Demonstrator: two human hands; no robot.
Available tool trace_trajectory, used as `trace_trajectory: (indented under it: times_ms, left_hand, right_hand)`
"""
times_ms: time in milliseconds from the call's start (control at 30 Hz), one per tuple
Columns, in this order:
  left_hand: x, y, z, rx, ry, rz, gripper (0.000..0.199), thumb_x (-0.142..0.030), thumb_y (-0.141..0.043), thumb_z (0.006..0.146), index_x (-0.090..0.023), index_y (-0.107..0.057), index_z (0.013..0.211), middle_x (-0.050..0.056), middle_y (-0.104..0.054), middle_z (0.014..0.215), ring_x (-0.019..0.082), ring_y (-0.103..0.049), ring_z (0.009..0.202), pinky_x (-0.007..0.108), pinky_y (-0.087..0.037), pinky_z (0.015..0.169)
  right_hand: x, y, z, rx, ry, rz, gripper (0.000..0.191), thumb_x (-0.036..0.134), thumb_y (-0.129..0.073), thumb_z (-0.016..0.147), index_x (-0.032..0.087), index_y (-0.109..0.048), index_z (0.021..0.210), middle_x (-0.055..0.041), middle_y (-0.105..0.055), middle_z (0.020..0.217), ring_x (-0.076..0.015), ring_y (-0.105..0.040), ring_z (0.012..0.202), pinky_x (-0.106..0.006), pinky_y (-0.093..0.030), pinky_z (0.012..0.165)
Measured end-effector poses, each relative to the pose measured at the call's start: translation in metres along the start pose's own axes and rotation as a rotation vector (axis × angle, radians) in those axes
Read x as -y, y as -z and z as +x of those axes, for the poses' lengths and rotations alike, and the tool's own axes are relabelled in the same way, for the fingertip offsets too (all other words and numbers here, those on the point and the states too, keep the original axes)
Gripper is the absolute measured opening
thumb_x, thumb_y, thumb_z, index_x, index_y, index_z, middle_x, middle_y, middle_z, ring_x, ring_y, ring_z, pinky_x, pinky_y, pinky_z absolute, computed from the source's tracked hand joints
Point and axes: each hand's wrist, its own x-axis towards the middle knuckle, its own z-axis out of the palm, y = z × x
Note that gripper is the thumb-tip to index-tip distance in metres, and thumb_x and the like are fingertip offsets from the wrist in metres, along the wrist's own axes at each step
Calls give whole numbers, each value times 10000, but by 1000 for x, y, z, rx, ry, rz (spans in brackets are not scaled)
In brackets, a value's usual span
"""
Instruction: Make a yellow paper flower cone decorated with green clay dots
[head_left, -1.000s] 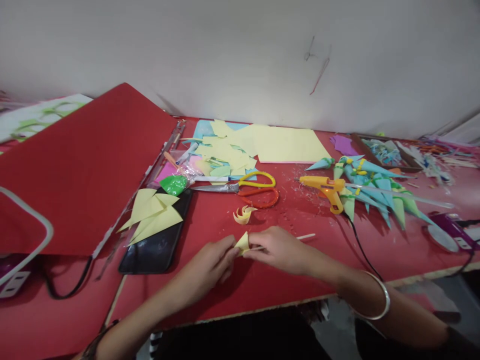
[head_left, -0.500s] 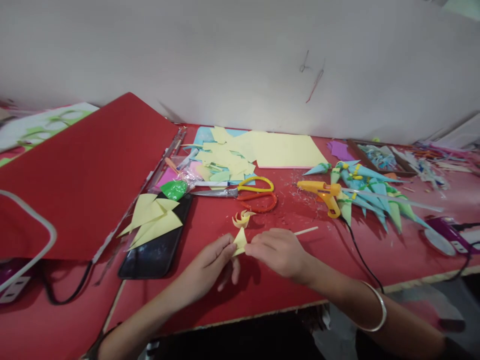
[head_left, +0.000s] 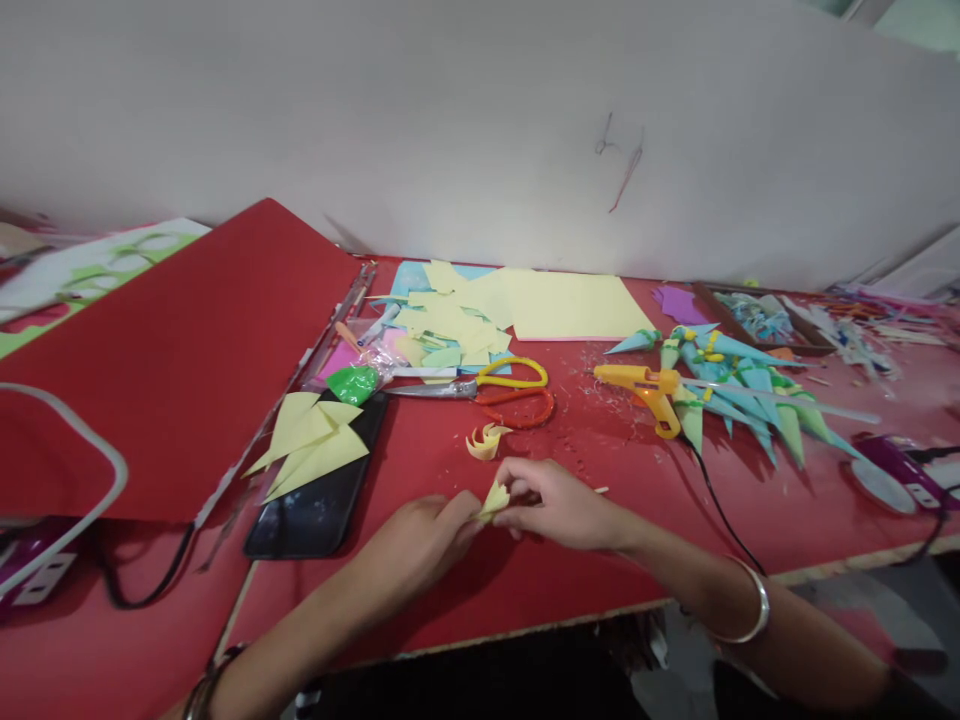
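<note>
A small pale yellow paper piece (head_left: 493, 499) is pinched between my two hands, just above the front part of the red table. My left hand (head_left: 435, 535) has its thumb and fingers closed on the paper's lower left end. The fingers of my right hand (head_left: 553, 503) grip its right side, where the edge looks folded or notched. Right behind the hands lies a curled yellow paper shape (head_left: 486, 441). The tip of a pale thin stick (head_left: 601, 490) shows beyond my right hand; whether the hand holds it is hidden.
Scissors (head_left: 517, 373) with yellow and red handles lie behind. An orange glue gun (head_left: 645, 385) rests by several blue and green paper cones (head_left: 739, 375). Yellow paper pieces (head_left: 315, 435) overlap a black phone (head_left: 300, 515). Yellow sheets (head_left: 574, 305) and scraps (head_left: 450, 320) lie near the wall.
The yellow paper has turned from an upright triangle to a slanted piece. My right hand has shifted its grip, and less of the pale stick shows beyond it.
</note>
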Motion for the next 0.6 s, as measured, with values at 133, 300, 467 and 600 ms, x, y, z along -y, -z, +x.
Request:
trace_trajectory:
  times_ms: [133,300,467,600]
  left_hand:
    - [-4,6,-1,44,75,-206,207,-297,-280,863,-206,-360,695,-37,-482,531,113,-438,456,209,-269,460]
    - [-6,9,-1,26,95,-477,232,-326,-290,883,-203,-355,698,-62,-438,516,91,-400,457,193,-313,466]
    - [-9,12,-3,218,163,-756,271,-423,-258,891,-206,-344,752,-97,-378,474,56,-273,326,157,-195,317]
    - [-6,11,-2,216,143,-651,288,-414,-223,902,-205,-343,745,-91,-404,480,57,-322,328,151,-245,332]
  right_hand:
    - [7,0,-1,-63,168,-293,141,200,-520,818,185,-532,958,10,-595,738,-101,-546,649,-208,-412,598]
    - [7,-6,-2,-238,461,-624,136,235,-475,856,154,-585,858,-45,-618,862,-133,-540,823,-241,-411,735]
    - [0,-11,-4,-281,585,-861,248,254,-363,901,157,-588,863,-39,-630,775,-136,-535,711,-231,-389,629]
    - [0,-11,-6,-274,507,-850,254,226,-333,900,154,-568,839,-37,-616,747,-129,-534,683,-220,-370,611]
